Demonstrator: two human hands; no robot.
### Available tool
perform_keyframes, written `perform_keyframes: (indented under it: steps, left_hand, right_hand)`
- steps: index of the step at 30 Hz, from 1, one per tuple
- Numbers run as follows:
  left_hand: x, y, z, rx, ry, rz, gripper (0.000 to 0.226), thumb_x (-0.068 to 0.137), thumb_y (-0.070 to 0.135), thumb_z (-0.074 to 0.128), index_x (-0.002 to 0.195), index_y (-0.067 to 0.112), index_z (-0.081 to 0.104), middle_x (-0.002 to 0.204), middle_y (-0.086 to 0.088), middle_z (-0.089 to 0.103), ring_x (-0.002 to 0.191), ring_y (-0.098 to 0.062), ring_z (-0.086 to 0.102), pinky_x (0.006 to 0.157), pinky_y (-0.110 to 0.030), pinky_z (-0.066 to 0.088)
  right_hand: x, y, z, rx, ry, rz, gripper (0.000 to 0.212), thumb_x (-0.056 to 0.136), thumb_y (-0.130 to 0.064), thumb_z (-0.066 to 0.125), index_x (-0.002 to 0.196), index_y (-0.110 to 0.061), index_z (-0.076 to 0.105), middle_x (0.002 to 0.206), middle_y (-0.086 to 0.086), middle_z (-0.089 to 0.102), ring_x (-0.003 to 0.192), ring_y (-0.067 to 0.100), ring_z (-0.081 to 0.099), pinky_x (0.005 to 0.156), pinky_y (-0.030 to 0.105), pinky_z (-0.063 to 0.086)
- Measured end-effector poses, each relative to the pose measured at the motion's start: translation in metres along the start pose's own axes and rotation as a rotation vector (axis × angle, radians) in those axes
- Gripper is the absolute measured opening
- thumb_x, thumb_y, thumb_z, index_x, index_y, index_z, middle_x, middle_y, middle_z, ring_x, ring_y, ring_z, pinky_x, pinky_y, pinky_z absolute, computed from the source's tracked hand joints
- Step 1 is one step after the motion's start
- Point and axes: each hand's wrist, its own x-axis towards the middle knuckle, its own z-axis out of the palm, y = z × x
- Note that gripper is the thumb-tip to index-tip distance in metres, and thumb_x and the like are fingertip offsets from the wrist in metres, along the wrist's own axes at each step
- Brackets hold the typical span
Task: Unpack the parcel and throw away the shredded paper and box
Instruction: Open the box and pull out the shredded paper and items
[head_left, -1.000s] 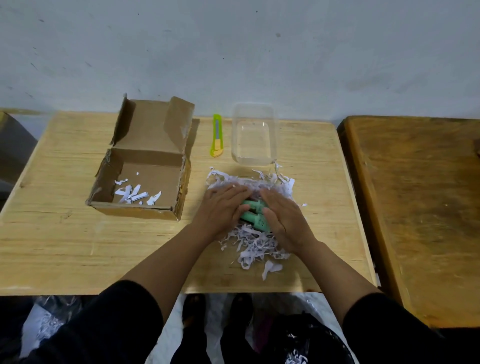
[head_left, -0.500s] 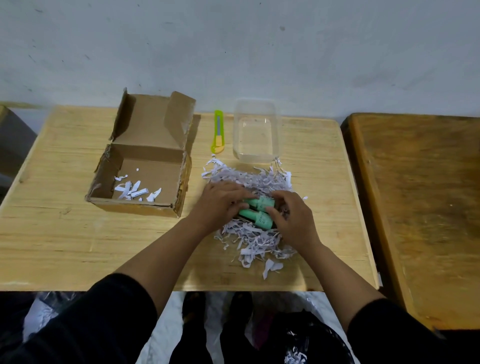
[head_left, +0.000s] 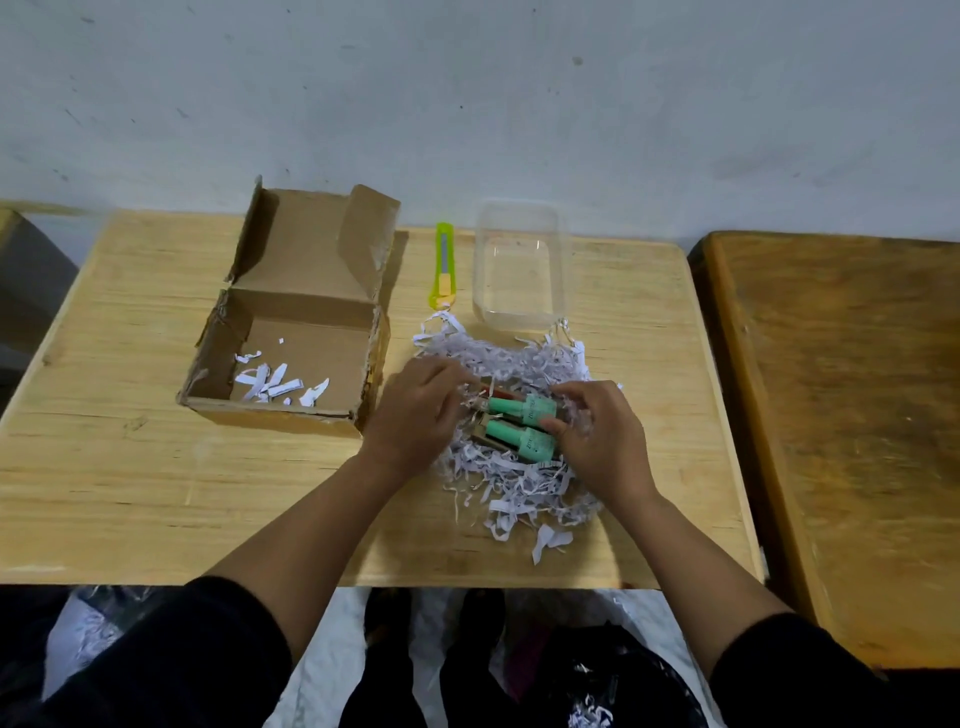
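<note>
While nested in curly shredded paper (head_left: 514, 483), two green cylinders (head_left: 522, 428), both hands' fingers (head_left: 550, 427) curled lightly around.

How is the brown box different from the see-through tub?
The cardboard box is brown and you cannot see through its walls; the clear plastic tub shows the table through it. The cardboard box has flaps standing up at the back; the clear plastic tub has none. A few paper strips lie in the cardboard box; nothing shows in the clear plastic tub. Both sit open on the wooden table.
</note>
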Motion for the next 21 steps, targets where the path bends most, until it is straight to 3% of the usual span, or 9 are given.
perform_keyframes:
  steps: [2, 4, 10, 12, 14, 17, 19, 21]
  left_hand:
    - [0.000, 0.008, 0.000, 0.031, -0.084, 0.161, 0.024, 0.084, 0.017, 0.050, 0.099, 0.015, 0.068, 0.097, -0.005, 0.068, 0.085, -0.018, 0.059, 0.069, -0.029, 0.045]
    - [-0.003, 0.007, 0.000, 0.039, -0.163, 0.200, 0.025, 0.085, 0.023, 0.050, 0.097, 0.016, 0.070, 0.097, -0.004, 0.070, 0.083, -0.019, 0.061, 0.068, -0.030, 0.046]
    - [-0.013, -0.011, 0.005, 0.063, -0.136, -0.022, 0.033, 0.089, 0.031, 0.040, 0.094, 0.011, 0.066, 0.088, -0.007, 0.069, 0.084, -0.025, 0.060, 0.073, -0.039, 0.052]
    - [-0.014, -0.009, 0.006, 0.072, -0.057, -0.129, 0.028, 0.087, 0.024, 0.043, 0.093, 0.007, 0.064, 0.086, -0.011, 0.066, 0.085, -0.028, 0.059, 0.073, -0.041, 0.052]
    - [-0.009, -0.002, 0.006, 0.081, 0.000, -0.129, 0.020, 0.086, 0.015, 0.049, 0.098, 0.007, 0.063, 0.090, -0.013, 0.064, 0.082, -0.028, 0.058, 0.066, -0.040, 0.053]
    - [0.006, 0.008, 0.007, 0.130, -0.078, 0.066, 0.036, 0.084, 0.016, 0.044, 0.116, 0.020, 0.060, 0.100, -0.010, 0.063, 0.081, -0.023, 0.058, 0.058, -0.033, 0.047]
    - [0.016, 0.009, 0.010, 0.181, -0.196, 0.126, 0.040, 0.082, 0.022, 0.043, 0.118, 0.023, 0.060, 0.108, -0.012, 0.061, 0.090, -0.028, 0.058, 0.067, -0.040, 0.049]
    - [0.022, 0.004, 0.012, 0.209, -0.228, 0.062, 0.035, 0.081, 0.020, 0.050, 0.113, 0.018, 0.065, 0.108, -0.016, 0.059, 0.097, -0.035, 0.056, 0.074, -0.049, 0.049]
  right_hand:
    - [-0.006, 0.002, 0.002, -0.005, -0.028, 0.045, 0.035, 0.079, -0.020, 0.071, 0.110, -0.009, 0.060, 0.104, 0.008, 0.061, 0.095, 0.020, 0.055, 0.076, 0.028, 0.043]
    - [-0.012, 0.007, 0.002, -0.031, -0.062, 0.073, 0.027, 0.083, -0.018, 0.067, 0.108, -0.010, 0.060, 0.103, 0.008, 0.063, 0.093, 0.023, 0.057, 0.073, 0.029, 0.042]
    - [-0.014, 0.021, -0.008, -0.099, -0.127, 0.006, 0.014, 0.087, -0.007, 0.060, 0.099, -0.006, 0.065, 0.092, 0.012, 0.064, 0.092, 0.029, 0.056, 0.073, 0.026, 0.038]
    - [-0.011, 0.019, -0.007, -0.141, -0.116, 0.002, 0.015, 0.084, -0.004, 0.060, 0.097, -0.006, 0.067, 0.090, 0.012, 0.065, 0.091, 0.029, 0.055, 0.072, 0.026, 0.037]
    - [-0.006, 0.015, -0.006, -0.157, -0.058, 0.001, 0.016, 0.083, -0.002, 0.060, 0.097, -0.006, 0.068, 0.089, 0.011, 0.066, 0.091, 0.030, 0.055, 0.072, 0.026, 0.036]
    - [0.007, 0.007, -0.003, -0.128, -0.073, -0.043, 0.029, 0.085, 0.001, 0.051, 0.109, -0.010, 0.065, 0.098, 0.011, 0.065, 0.094, 0.029, 0.053, 0.074, 0.028, 0.037]
    - [0.014, 0.003, 0.001, -0.108, -0.201, -0.067, 0.040, 0.087, 0.001, 0.044, 0.121, -0.015, 0.060, 0.111, 0.009, 0.062, 0.102, 0.026, 0.049, 0.080, 0.030, 0.038]
    - [0.019, 0.004, 0.003, -0.132, -0.316, -0.058, 0.045, 0.089, -0.001, 0.040, 0.127, -0.019, 0.055, 0.124, 0.007, 0.058, 0.112, 0.025, 0.044, 0.091, 0.035, 0.038]
